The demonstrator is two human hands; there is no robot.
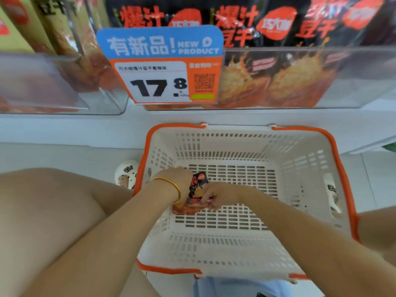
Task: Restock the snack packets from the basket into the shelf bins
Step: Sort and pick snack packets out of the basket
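Below, glossy packet (198, 183) in slotted basket (235, 144)

Bright, even store light fills the white basket (225, 146); above it, clear bins (321, 67) glare softly, frame edges bowed and blurred.

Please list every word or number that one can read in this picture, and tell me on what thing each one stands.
"有新品!" and "NEW PRODUCT": blue sign.
"17.8": white price tag.
"爆汁豆干": black packets in the shelf bin.
QR code and small print beside it: too blurred.
Print on the snack packet in the basket: partly covered, not readable.
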